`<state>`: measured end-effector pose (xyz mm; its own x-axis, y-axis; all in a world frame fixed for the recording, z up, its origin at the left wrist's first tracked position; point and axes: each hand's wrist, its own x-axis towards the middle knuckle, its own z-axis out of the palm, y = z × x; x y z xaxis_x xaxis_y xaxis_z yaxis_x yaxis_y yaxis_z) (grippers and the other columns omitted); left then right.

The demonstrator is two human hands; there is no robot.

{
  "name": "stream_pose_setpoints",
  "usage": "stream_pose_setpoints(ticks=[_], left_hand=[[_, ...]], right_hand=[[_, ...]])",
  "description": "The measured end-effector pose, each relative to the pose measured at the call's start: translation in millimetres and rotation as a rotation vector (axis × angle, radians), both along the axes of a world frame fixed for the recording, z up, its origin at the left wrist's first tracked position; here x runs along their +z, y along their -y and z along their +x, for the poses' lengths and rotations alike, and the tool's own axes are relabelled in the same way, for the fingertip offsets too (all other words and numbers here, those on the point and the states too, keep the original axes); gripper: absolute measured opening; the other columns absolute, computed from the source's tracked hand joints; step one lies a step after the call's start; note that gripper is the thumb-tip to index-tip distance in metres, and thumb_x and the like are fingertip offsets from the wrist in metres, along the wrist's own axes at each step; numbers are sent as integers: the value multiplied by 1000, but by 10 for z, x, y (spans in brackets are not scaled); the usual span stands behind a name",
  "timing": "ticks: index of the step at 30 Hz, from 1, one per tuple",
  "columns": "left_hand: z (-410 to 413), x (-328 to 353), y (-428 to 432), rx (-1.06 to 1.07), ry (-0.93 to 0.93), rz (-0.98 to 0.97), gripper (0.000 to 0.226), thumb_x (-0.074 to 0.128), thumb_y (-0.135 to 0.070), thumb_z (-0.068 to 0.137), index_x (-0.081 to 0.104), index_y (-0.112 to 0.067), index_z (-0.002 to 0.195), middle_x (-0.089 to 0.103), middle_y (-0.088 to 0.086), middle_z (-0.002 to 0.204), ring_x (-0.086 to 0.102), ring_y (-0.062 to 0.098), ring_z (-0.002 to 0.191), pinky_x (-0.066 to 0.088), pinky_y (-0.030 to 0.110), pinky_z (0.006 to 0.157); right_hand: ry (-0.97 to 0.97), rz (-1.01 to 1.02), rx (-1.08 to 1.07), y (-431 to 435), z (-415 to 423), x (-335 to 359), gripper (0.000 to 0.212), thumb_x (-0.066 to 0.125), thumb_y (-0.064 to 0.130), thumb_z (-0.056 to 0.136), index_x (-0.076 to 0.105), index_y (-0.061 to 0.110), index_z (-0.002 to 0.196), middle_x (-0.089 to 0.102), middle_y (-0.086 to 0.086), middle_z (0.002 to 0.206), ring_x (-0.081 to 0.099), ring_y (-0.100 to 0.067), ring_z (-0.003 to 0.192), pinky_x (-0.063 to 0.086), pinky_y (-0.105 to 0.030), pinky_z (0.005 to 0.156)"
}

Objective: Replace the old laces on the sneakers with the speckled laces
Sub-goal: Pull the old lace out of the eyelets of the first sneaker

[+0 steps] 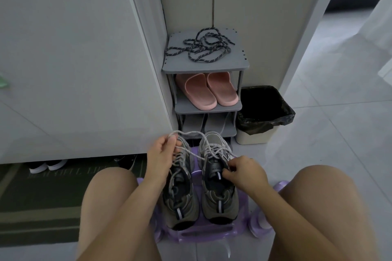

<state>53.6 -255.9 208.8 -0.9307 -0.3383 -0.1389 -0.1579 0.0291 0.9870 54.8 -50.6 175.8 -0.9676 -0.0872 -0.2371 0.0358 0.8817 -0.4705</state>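
Observation:
Two grey sneakers stand side by side on a purple stool point(203, 233) between my knees, toes pointing away. My left hand point(162, 152) pinches a loop of the old pale grey lace point(191, 133) above the left sneaker point(180, 197). That lace runs across to the right sneaker point(218, 195). My right hand point(244, 172) grips the right sneaker's tongue and lace at its top eyelets. The dark speckled laces point(203, 47) lie in a loose tangle on top of the grey shoe rack point(237, 63).
Pink slippers point(206, 91) sit on the rack's second shelf, grey ones below. A black-lined bin point(263, 112) stands right of the rack. A white cabinet point(74, 59) fills the left, with shoes under it and a dark mat point(38, 207) on the tiled floor.

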Motion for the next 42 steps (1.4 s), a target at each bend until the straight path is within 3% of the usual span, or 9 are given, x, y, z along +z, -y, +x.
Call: stream_pose_setpoints(ticks=[4, 8, 13, 16, 21, 27, 32, 36, 42], left_hand=[[-4, -108, -107, -254, 194, -311, 25, 60, -15, 90, 64, -5, 113, 67, 2, 80, 62, 6, 67, 50, 24, 69], [-51, -89, -263, -441, 236, -664, 28, 57, -20, 91, 63, -15, 118, 69, 3, 107, 63, 14, 87, 45, 20, 77], [-37, -46, -378, -504, 292, -946, 11, 55, -28, 91, 64, -22, 95, 68, -7, 99, 61, 15, 95, 46, 28, 78], [-44, -48, -355, -492, 288, -939, 12, 52, -22, 90, 63, -19, 89, 67, -5, 90, 62, 15, 86, 47, 27, 75], [-145, 31, -217, -264, 399, -335, 17, 48, -6, 94, 59, -7, 81, 67, -5, 66, 61, 1, 51, 39, 11, 43], [13, 294, -3, -670, 535, -692, 19, 54, -9, 84, 51, -17, 66, 62, 4, 65, 56, 10, 50, 32, 13, 37], [90, 467, 303, -796, 625, -1092, 23, 66, -28, 81, 51, -19, 66, 61, 1, 73, 56, 18, 70, 39, 22, 56], [54, 415, 121, -593, 441, -1178, 53, 63, -43, 82, 48, -14, 123, 53, 9, 125, 51, 26, 116, 44, 34, 92], [-137, 114, -351, -730, 153, -1087, 55, 57, -34, 89, 38, -24, 140, 37, -3, 146, 32, 21, 135, 32, 37, 109]], right_hand=[[-3, 10, 24, 9, 0, 17, 40, 59, 36, 79, 38, 17, 51, 41, 2, 58, 46, -21, 66, 25, -24, 45], [-15, 37, 21, 18, 12, 24, 39, 58, 37, 78, 37, 17, 51, 40, 2, 57, 46, -22, 65, 24, -23, 44], [-25, 43, 29, 23, 16, 41, 38, 57, 39, 79, 38, 19, 52, 47, 1, 64, 48, -20, 67, 25, -23, 45], [-20, 42, 20, 28, 24, 38, 38, 58, 38, 79, 38, 19, 52, 45, 2, 62, 48, -20, 67, 24, -23, 45], [10, 8, -17, 21, 28, 42, 37, 58, 35, 79, 40, 17, 52, 41, 2, 55, 47, -21, 64, 29, -26, 47], [55, -76, -36, 12, 36, 17, 35, 61, 41, 79, 49, 19, 55, 52, 2, 60, 53, -19, 64, 39, -29, 52], [11, -128, -147, 5, -58, 46, 39, 46, 55, 90, 60, 24, 69, 60, 3, 68, 58, -19, 71, 43, -29, 59], [-44, -131, -33, 28, -210, -11, 37, 47, 31, 94, 50, 31, 131, 51, -6, 126, 57, -27, 107, 49, -38, 87], [-132, -76, 37, 66, -328, -28, 20, 54, 21, 91, 65, 14, 108, 53, -7, 120, 54, -26, 109, 42, -32, 90]])
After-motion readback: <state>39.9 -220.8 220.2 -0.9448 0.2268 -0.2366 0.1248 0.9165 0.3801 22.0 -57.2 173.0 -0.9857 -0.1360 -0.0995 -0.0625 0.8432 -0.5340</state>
